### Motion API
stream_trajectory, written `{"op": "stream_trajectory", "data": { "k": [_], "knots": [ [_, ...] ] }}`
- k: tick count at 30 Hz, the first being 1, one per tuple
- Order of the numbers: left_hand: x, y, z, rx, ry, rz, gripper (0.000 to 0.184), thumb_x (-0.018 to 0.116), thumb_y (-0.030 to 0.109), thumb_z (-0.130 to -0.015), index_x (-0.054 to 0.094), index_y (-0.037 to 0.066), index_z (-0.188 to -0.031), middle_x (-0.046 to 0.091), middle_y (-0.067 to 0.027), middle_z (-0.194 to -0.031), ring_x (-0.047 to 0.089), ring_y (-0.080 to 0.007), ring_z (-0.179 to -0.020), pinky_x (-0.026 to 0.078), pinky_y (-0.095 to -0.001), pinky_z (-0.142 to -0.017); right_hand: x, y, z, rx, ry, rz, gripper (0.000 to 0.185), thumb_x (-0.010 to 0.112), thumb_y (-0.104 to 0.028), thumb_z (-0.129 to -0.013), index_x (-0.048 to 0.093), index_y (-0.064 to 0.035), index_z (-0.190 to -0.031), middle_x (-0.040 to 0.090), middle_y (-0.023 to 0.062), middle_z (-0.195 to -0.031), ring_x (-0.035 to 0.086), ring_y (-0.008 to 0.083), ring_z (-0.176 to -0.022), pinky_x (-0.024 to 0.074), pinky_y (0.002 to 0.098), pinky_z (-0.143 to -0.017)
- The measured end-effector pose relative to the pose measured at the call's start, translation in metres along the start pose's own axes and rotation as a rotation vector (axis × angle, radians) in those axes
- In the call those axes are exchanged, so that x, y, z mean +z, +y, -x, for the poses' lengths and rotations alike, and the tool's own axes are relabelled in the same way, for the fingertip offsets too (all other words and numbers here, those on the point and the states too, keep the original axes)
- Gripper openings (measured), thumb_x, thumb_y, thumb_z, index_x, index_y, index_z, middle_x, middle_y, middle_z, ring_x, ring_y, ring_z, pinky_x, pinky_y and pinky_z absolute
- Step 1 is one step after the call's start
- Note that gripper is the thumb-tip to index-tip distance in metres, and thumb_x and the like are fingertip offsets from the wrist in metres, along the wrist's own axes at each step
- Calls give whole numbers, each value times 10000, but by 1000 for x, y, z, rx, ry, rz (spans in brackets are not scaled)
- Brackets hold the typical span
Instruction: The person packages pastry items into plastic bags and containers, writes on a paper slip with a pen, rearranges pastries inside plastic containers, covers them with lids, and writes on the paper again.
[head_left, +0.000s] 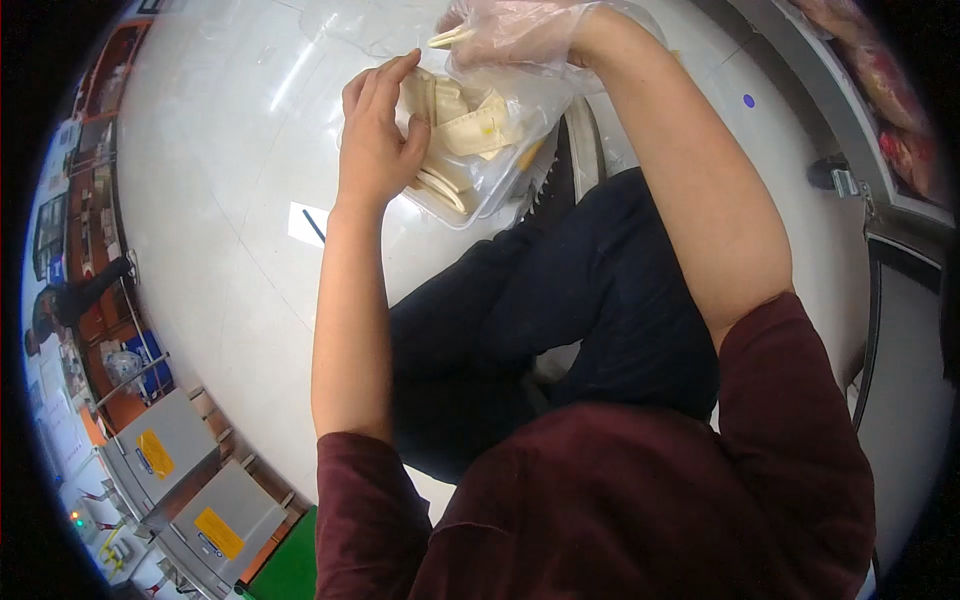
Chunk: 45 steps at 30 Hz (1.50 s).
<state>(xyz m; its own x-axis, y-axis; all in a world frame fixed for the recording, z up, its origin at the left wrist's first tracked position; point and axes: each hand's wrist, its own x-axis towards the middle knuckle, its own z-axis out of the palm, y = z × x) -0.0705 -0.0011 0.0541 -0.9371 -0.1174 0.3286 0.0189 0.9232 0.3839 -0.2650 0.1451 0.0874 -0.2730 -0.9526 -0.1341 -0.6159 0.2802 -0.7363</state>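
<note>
A clear plastic tray (462, 217) sits on the floor in front of me, with pale yellow flat pieces (468, 122) stacked and folded in it. Clear plastic film lies loosely around them. My left hand (383, 130) rests at the tray's left side, thumb and fingers apart, touching or just beside the pieces. Beyond the tray, my right hand (515, 38) is inside a clear plastic bag or loose glove. A pale yellow strip (450, 38) sticks out from its closed fingers. The plastic partly hides those fingers.
My shoe (562, 170) stands right beside the tray. A small white paper with a dark pen-like stick (314, 227) lies to the left. Cabinet doors (905, 300) border the right; grey boxes (225, 515) stand lower left. Far left, a person (75, 300) is near shelves.
</note>
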Motion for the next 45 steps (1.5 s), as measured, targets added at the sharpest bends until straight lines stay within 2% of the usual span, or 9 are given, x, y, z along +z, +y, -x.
{"op": "stream_trajectory", "data": {
  "k": [9,12,21,27,30,33,36,39,45],
  "knots": [
    [1,-2,2,-16,3,-68,632,630,51,-784,544,144,-1403,592,-62,-1392,458,-389,-1321,468,-466,-1074,11,-8,5,-206,315,108,929,825,-170,-684,404,68,-1477,593,314,-1332,604,361,-1236,482,372,-1062],
    [1,-3,2,-35,-21,-25,633,635,47,-801,548,118,-1424,569,-95,-1440,418,-381,-1389,375,-472,-1163,25,9,-23,-223,375,-189,888,820,-120,-734,387,50,-1491,589,299,-1350,594,349,-1258,472,368,-1087],
    [0,-4,7,27,84,-44,532,661,96,-835,601,95,-1364,588,-62,-1427,478,-329,-1374,465,-431,-1096,-7,-2,9,-175,500,118,594,794,-101,-779,609,9,-1333,703,220,-1170,698,294,-1033,559,371,-923],
    [-43,14,46,11,243,98,524,693,63,-820,632,87,-1340,590,-130,-1418,505,-351,-1343,409,-429,-1122,-2,-24,19,-76,175,209,439,777,-135,-789,686,10,-1194,732,189,-1082,708,316,-970,566,379,-865],
    [-49,10,89,-126,258,199,532,699,68,-844,617,101,-1369,574,-136,-1441,514,-328,-1353,452,-434,-1077,14,-33,19,-151,-112,-98,353,768,-176,-796,728,-7,-1103,746,184,-991,712,319,-911,564,402,-843],
    [-51,-4,108,-214,291,260,526,706,86,-868,605,117,-1384,564,-131,-1456,543,-305,-1334,493,-437,-1030,12,-51,12,230,-307,372,287,761,-215,-793,758,-20,-1005,742,197,-901,710,319,-846,560,416,-811],
    [-63,-14,102,-210,384,279,510,713,89,-873,609,125,-1371,568,-120,-1453,582,-294,-1290,501,-430,-1020,-3,-56,22,245,-201,644,264,755,-232,-781,765,-25,-945,733,208,-859,707,310,-807,552,414,-767],
    [-67,-21,100,-206,432,281,510,715,91,-872,608,125,-1370,569,-115,-1453,589,-283,-1279,507,-425,-1008,13,-52,20,278,-112,640,316,633,3,-767,745,-29,-1061,714,153,-878,690,264,-842,537,331,-795],
    [-66,-32,107,-271,402,218,484,709,151,-908,609,148,-1382,574,-106,-1446,598,-281,-1271,511,-446,-1035,28,-42,11,232,-196,708,400,633,4,-770,758,-97,-1137,729,202,-987,702,353,-933,545,398,-855]
  ]
}}
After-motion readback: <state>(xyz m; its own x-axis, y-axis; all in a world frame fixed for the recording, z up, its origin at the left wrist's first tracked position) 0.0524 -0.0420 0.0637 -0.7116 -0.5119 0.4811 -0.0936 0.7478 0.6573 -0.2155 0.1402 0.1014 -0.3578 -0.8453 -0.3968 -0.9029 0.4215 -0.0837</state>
